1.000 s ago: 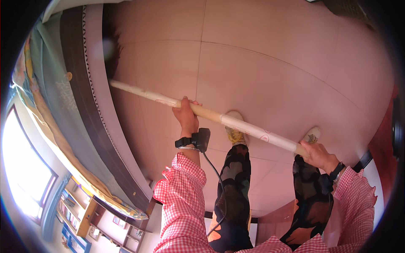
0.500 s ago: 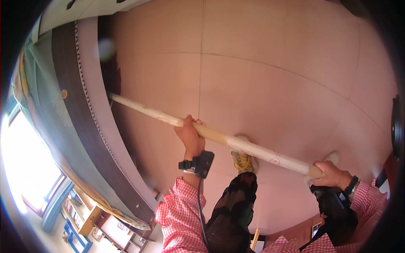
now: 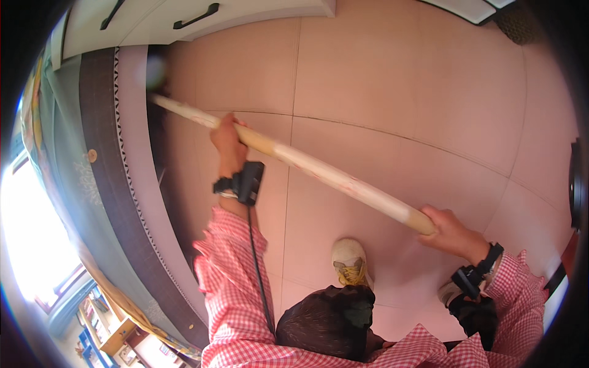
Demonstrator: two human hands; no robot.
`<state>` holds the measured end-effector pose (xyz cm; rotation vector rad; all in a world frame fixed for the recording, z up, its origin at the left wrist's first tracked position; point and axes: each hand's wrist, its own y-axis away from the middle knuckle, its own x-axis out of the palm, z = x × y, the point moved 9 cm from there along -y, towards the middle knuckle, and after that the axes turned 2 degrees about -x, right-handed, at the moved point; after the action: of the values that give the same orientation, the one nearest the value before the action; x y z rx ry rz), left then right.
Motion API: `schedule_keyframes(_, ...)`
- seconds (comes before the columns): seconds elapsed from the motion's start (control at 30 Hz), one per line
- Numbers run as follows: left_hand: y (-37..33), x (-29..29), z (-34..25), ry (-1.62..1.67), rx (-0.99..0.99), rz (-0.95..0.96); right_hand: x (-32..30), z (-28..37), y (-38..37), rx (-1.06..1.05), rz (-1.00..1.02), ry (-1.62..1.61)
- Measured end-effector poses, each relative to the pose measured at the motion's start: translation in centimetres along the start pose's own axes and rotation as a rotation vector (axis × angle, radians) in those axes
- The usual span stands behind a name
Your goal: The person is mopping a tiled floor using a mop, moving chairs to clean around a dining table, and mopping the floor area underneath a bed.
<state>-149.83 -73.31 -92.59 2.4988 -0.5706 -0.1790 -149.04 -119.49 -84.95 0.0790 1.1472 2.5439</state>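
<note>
A long pale pole [image 3: 338, 178], partly wrapped in what looks like clear plastic, runs slantwise across the view. My left hand [image 3: 228, 142] is closed round it towards its far left part. Close to the pole's near right end, my right hand [image 3: 449, 232] grips it with wrapped fingers. The pole's far end passes into the dark gap under the bed [image 3: 132, 116] on the left, so whatever is on that end is hidden. Both wrists carry black straps with small devices.
Pinkish floor tiles [image 3: 392, 92] lie beneath the pole. A white cabinet [image 3: 264, 13] with black handles stands at the far left. My shoe [image 3: 350, 254] is below the pole. A bright window [image 3: 37, 233] and shelves [image 3: 98, 325] are beyond the bed.
Both hands have moved forward and left with the pole, and its far end has shifted farther along the bed's edge. More of the white cabinet shows.
</note>
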Motion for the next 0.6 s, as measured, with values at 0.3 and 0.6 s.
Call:
schedule_keyframes(0.3, -4.4, -0.3, -4.2, -0.169, 0.042, 0.045, 4.4, 10.1, -9.5, -0.185, 0.078, 0.246)
schedule_keyframes(0.6, -2.3, -3.7, -6.7, -0.434, 0.164, -0.076, 6.9, 9.8, -7.8, -0.056, 0.261, 0.162)
